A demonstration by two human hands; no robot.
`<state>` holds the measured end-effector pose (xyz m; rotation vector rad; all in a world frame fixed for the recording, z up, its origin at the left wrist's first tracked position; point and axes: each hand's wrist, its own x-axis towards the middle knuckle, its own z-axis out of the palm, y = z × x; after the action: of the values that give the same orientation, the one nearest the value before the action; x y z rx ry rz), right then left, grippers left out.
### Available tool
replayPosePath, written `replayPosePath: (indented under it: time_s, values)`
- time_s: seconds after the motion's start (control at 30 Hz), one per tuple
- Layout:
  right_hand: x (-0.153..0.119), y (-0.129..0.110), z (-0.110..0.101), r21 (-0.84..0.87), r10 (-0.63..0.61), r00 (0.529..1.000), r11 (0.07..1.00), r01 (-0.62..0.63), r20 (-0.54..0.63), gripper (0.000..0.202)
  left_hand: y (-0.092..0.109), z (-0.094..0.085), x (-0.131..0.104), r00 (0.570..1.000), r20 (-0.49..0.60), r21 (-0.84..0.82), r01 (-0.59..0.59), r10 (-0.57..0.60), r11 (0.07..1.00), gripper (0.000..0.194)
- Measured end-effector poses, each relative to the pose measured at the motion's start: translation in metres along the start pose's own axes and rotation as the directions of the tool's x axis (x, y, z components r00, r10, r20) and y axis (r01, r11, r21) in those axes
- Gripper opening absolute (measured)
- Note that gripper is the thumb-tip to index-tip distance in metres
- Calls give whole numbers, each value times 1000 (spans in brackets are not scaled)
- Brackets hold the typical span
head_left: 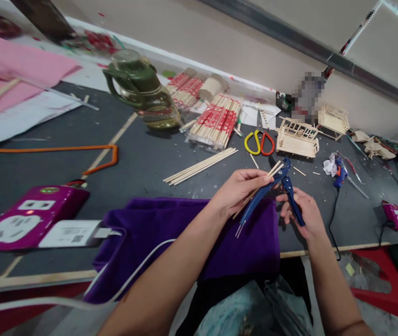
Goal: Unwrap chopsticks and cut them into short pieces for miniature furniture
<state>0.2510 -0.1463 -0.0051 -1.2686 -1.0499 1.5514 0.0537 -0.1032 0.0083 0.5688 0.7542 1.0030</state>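
My left hand [241, 187] is closed, pinching a few thin wooden sticks [275, 168] whose ends stick out past the fingertips. A blue hand cutter [259, 201] with its two handles spread apart lies between my hands, its head beside the stick ends. One handle runs under my left fingers, and my right hand [306, 211] grips the other. Whether the sticks sit inside the jaws I cannot tell. Below the hands a folded purple cloth [251, 247] lies at the table's front edge. Several loose sticks [201, 166] form a row on the dark table [143, 172].
Behind are packs of chopsticks [216, 121], red-and-yellow-handled scissors [260, 140], a green-topped jug [139, 88] and small stick-built furniture models [297, 140]. A blue glue gun [341, 172] with a black cord lies right. A purple power strip [38, 214] and white cable [143, 268] are left.
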Motion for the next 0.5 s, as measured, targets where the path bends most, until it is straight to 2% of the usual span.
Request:
replayPosePath:
  time_s: [0.07,0.1,0.17,0.23,0.27,0.33,0.4,0.5]
  values:
    - [-1,-3,-6,-285,-162,978,951,118,-135,43,-2,2,0,1000,-7,55,-12,12,998,30]
    - [-2,-4,-7,-439,-257,951,884,160,-171,46,-2,4,-1,1000,-14,93,-22,23,995,30]
    - [-5,-4,-6,-679,-397,907,706,202,-143,55,-4,8,-3,998,-32,165,-51,57,985,31]
    - [-6,0,0,-789,-430,902,570,230,-48,70,-4,11,-5,995,-38,198,-83,93,977,30]
    - [-6,2,5,-810,-420,907,535,241,-8,80,-4,12,-6,994,-28,203,-96,103,975,29]
    - [-5,5,16,-820,-397,918,516,247,27,94,-3,13,-9,994,7,203,-111,112,973,27]
    - [-2,6,24,-805,-392,920,540,248,21,98,-1,12,-10,991,36,197,-130,125,972,24]
    - [2,2,27,-749,-415,910,595,290,22,87,2,10,-12,991,50,175,-131,125,976,27]
